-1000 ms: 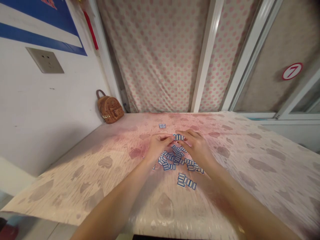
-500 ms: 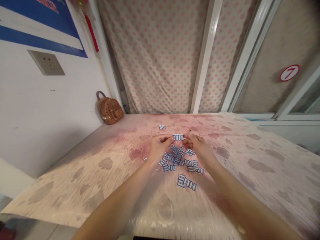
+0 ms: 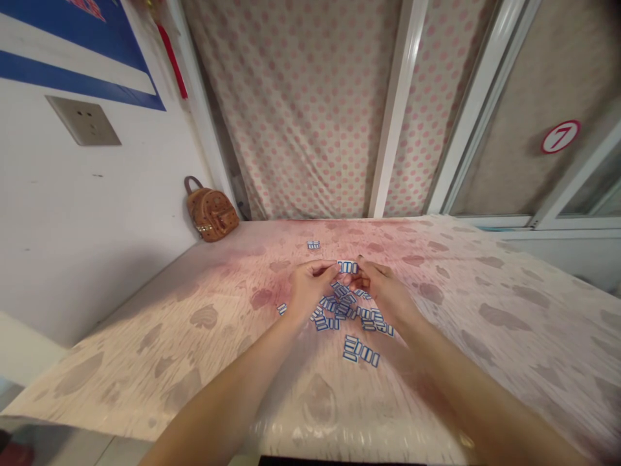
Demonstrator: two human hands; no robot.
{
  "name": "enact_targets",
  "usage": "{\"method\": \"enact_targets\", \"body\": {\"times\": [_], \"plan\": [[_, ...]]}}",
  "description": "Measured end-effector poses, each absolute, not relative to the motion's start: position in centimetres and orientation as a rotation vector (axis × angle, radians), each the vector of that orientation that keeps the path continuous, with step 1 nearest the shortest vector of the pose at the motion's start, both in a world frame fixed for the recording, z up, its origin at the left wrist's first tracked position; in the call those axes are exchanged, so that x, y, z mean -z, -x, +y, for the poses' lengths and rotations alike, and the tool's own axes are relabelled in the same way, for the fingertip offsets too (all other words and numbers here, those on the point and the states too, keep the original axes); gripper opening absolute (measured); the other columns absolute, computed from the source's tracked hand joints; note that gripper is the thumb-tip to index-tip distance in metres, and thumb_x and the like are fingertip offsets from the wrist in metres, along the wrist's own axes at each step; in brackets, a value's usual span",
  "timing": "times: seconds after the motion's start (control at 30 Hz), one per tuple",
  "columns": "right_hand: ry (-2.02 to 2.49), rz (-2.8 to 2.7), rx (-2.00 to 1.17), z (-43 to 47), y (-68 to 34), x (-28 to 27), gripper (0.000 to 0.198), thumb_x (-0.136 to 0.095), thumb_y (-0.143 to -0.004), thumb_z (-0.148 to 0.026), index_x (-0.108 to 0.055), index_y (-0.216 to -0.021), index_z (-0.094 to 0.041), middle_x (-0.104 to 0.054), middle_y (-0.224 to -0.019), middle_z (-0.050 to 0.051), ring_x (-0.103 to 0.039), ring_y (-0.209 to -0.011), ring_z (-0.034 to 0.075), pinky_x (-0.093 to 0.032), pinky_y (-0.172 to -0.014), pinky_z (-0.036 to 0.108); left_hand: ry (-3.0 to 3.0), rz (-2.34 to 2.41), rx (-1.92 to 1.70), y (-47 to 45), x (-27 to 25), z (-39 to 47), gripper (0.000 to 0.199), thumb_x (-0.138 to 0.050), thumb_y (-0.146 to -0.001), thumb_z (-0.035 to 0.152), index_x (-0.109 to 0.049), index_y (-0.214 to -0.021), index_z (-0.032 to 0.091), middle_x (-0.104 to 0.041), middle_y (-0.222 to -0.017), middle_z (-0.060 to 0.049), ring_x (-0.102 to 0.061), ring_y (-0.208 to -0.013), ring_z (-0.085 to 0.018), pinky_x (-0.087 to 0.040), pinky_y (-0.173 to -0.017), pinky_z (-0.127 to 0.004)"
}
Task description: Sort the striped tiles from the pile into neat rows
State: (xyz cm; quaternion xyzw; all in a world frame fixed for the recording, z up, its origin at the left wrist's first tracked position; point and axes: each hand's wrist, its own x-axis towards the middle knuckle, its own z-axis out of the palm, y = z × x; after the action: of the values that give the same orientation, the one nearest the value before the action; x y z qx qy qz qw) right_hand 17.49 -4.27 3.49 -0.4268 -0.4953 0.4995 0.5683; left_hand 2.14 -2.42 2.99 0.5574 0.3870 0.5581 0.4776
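A small flat white piece with blue bars [image 3: 348, 266] is held up above the table between my two hands. My left hand [image 3: 310, 283] pinches its left end between thumb and forefinger. The fingertips of my right hand [image 3: 381, 281] close on its right end, with the other fingers curled below. Under the hands lies a loose, overlapping pile of similar blue-and-white pieces [image 3: 342, 304], partly hidden by the hands. Nearer to me is a small separate cluster of such pieces [image 3: 361, 351]. Another little group [image 3: 313, 245] lies beyond the hands.
A patterned cloth [image 3: 204, 317] covers the table. At its far left corner a small brown backpack [image 3: 212, 213] leans by the wall. Behind the table hang dotted curtains [image 3: 310, 116] and white-framed sliding panels, one with a round number 7 sign [image 3: 561, 136].
My right hand's fingers have drawn in on the right end of the held piece, and its raised finger has come down. The view has shifted slightly; the piles lie as before.
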Motion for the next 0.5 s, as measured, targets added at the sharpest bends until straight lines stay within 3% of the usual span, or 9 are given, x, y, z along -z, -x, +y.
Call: {"method": "enact_targets", "body": {"times": [0.2, 0.5], "plan": [[1.048, -1.393, -0.858, -4.0, -18.0, -3.4, 0.028, -0.067, -0.077, -0.046, -0.065, -0.079, -0.019, -0.068, -0.075, 0.002, -0.063, -0.071, 0.017, -0.050, -0.071, 0.029, -1.310, 0.943, -1.370, -2.0, -2.9, -2.1, 0.022, -0.075, -0.071, 0.035, -0.076, -0.080, 0.015, -0.075, -0.077, -0.006, -0.066, -0.068, -0.016, -0.053, -0.068, -0.027], [1.098, -1.396, -0.893, -3.4, -17.9, -2.8, 0.019, -0.064, -0.073, -0.039, -0.061, -0.069, -0.020, -0.066, -0.065, 0.001, -0.063, -0.065, 0.017, -0.048, -0.066, 0.029, -1.332, 1.009, -1.296, -1.5, -2.2, -1.3, 0.022, -0.075, -0.067, 0.033, -0.074, -0.077, 0.014, -0.070, -0.067, -0.003, -0.057, -0.055, -0.011, -0.044, -0.054, -0.021]]}}
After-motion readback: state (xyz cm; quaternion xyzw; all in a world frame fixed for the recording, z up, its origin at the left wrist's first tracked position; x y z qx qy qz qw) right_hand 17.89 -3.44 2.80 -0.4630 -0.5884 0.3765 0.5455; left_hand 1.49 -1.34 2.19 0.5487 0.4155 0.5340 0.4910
